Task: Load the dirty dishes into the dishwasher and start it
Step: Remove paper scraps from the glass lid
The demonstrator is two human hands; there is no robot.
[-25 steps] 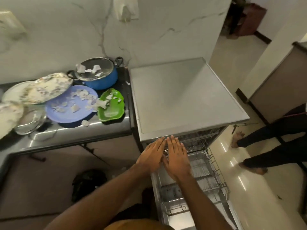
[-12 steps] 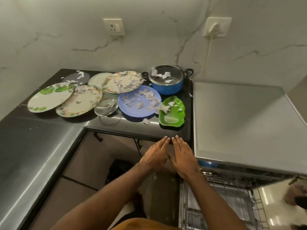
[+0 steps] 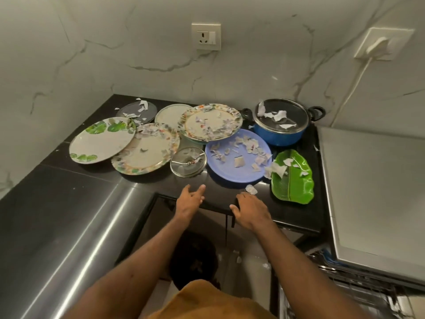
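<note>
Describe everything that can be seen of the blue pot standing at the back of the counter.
The blue pot is round and low, and looks like enamelled metal. It stands upright on the black counter, at the back right near the marble wall. A glass lid with a metal rim closes it, and torn paper scraps lie on the lid. Two black handles stick out, one at each side. A blue plate lies just in front; whether they touch cannot be told.

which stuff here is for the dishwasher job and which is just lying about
Job: blue plate, green leaf-shaped dish, blue pot, small glass lid, leaf-print plate, dishwasher rack.
Lying about: wall socket, white plug, dark bag.
</note>
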